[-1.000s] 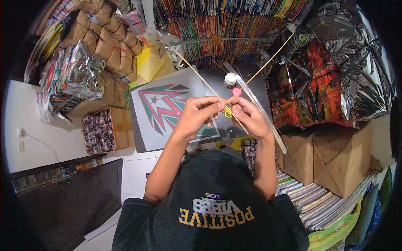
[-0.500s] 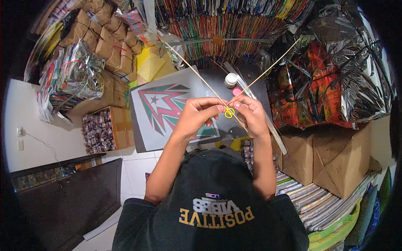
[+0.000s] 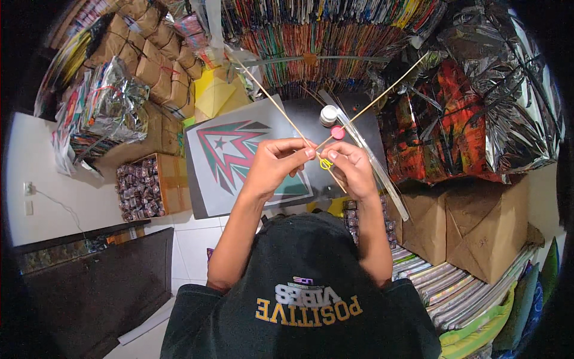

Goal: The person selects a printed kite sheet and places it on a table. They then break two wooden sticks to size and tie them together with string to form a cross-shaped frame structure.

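Both hands are up in front of me, close together, almost touching at the fingertips. My left hand (image 3: 274, 164) pinches one thin bamboo stick (image 3: 269, 97) that runs up and away to the left. My right hand (image 3: 353, 170) is closed on the other thin bamboo stick (image 3: 382, 93), which slants up to the right. The two sticks cross right between my fingertips, and at that crossing sits a small loop of yellow thread or band (image 3: 325, 163), just beside my right thumb. I cannot tell whether the loop is tight around both sticks or only hanging on one.

Below my hands lies a grey paper kite sheet with a red and green star pattern (image 3: 236, 158), flat on the dark worktop (image 3: 299, 116). Just beyond my fingers on that worktop stand a small white round pot (image 3: 328, 113) and a pink round lid or disc (image 3: 338, 133), near each other. A long clear plastic strip (image 3: 371, 161) lies slanted past my right hand.

To the left, brown paper packets (image 3: 161, 45) are piled up, with crinkled silver foil bundles (image 3: 110, 99) beside them and an open cardboard box of small dark spools (image 3: 140, 188) lower down. To the right there is a heap of red, black and silver foil sheets (image 3: 472, 113), and brown paper bags (image 3: 472, 227) under it. Stacked coloured paper (image 3: 335, 36) fills the shelf at the back.
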The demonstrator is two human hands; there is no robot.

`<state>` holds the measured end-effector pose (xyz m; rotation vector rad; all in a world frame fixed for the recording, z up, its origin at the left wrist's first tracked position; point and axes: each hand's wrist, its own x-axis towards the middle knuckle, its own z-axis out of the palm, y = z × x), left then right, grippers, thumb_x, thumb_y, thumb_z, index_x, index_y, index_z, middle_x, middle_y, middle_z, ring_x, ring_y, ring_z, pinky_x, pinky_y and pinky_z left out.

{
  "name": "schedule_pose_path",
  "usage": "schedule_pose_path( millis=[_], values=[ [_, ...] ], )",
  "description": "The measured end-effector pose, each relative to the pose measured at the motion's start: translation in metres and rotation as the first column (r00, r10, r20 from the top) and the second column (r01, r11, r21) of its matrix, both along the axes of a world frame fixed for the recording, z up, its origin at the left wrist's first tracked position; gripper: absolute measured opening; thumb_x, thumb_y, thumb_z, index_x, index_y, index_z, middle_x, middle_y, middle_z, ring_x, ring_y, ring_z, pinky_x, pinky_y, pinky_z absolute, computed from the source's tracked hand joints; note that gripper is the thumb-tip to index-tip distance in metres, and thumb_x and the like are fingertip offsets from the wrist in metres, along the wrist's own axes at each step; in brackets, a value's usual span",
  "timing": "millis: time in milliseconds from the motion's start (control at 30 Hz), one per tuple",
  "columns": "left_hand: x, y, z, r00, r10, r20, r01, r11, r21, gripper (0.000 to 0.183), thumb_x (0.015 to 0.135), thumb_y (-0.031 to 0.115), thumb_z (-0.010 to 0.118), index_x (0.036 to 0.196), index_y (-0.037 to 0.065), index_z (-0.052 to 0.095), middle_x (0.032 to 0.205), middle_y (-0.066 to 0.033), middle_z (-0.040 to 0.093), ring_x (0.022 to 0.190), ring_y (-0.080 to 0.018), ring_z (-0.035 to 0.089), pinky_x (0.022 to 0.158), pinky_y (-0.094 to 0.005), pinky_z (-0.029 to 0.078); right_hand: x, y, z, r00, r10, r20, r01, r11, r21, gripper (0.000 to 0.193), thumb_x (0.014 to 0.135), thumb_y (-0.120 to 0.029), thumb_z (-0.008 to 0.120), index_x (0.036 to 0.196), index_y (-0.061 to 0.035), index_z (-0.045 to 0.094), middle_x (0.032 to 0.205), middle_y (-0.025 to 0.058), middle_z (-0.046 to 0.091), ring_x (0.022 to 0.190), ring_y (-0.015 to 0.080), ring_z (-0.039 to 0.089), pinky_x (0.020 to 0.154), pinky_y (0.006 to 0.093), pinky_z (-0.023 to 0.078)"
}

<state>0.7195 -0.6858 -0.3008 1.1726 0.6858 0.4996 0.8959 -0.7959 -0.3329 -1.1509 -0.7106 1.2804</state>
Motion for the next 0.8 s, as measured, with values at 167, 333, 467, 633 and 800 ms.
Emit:
schedule_pose_path(
  millis=[167, 333, 467, 633, 800],
  values=[
    [-0.007, 0.001, 0.003, 0.997, -0.027, -0.071, 0.034, 0.995, 0.089, 0.023, 0.087, 0.020, 0.078, 0.099, 0.000, 0.076, 0.082, -0.0014, 0.070, 0.067, -0.0064, 0.057, 0.057, -0.0223, 0.042, 0.002, -0.004, 0.000, 0.993, -0.016, 0.115, 0.010, 0.998, 0.058, 0.019, 0.100, -0.017, 0.059, 0.101, -0.0012, 0.069, 0.065, -0.0092, 0.052, 0.051, -0.0022, 0.035, 0.046, 0.0201, 0.023],
    [-0.007, -0.003, 0.005, 1.000, 0.006, -0.023, -0.005, 0.997, 0.073, 0.020, 0.087, 0.016, 0.078, 0.097, -0.001, 0.077, 0.082, -0.0027, 0.072, 0.071, -0.0066, 0.059, 0.063, -0.0230, 0.046, -0.006, -0.009, 0.009, 0.979, -0.061, 0.193, 0.042, 0.994, 0.105, 0.020, 0.100, -0.017, 0.059, 0.100, -0.0006, 0.070, 0.065, -0.0098, 0.051, 0.052, -0.0022, 0.036, 0.047, 0.0204, 0.024],
    [-0.010, -0.004, 0.000, 1.000, 0.021, 0.009, -0.022, 0.999, 0.043, 0.018, 0.087, 0.014, 0.078, 0.096, -0.002, 0.077, 0.081, -0.0027, 0.071, 0.072, -0.0072, 0.060, 0.066, -0.0234, 0.048, -0.007, -0.010, 0.006, 0.995, -0.025, 0.100, 0.014, 0.994, 0.112, 0.019, 0.100, -0.016, 0.059, 0.101, -0.0009, 0.070, 0.063, -0.0106, 0.049, 0.051, -0.0023, 0.034, 0.046, 0.0200, 0.023],
    [-0.017, -0.001, -0.010, 0.995, 0.043, 0.090, -0.038, 0.998, -0.057, 0.018, 0.088, 0.013, 0.077, 0.100, 0.000, 0.075, 0.085, -0.0029, 0.071, 0.074, -0.0090, 0.063, 0.066, -0.0240, 0.050, 0.002, -0.006, -0.007, 0.993, -0.016, 0.120, 0.004, 0.995, 0.103, 0.017, 0.100, -0.016, 0.060, 0.102, -0.0019, 0.070, 0.064, -0.0105, 0.050, 0.052, -0.0027, 0.033, 0.047, 0.0196, 0.022],
    [-0.012, -0.003, -0.013, 0.971, 0.177, 0.161, -0.165, 0.983, -0.086, 0.019, 0.091, 0.013, 0.074, 0.104, -0.001, 0.074, 0.092, -0.0049, 0.072, 0.079, -0.0105, 0.066, 0.068, -0.0244, 0.055, -0.011, -0.002, -0.017, 0.992, -0.014, 0.128, 0.004, 0.997, 0.075, 0.018, 0.101, -0.017, 0.059, 0.103, -0.0020, 0.069, 0.081, -0.0066, 0.058, 0.065, -0.0015, 0.042, 0.056, 0.0172, 0.029]
  ],
)
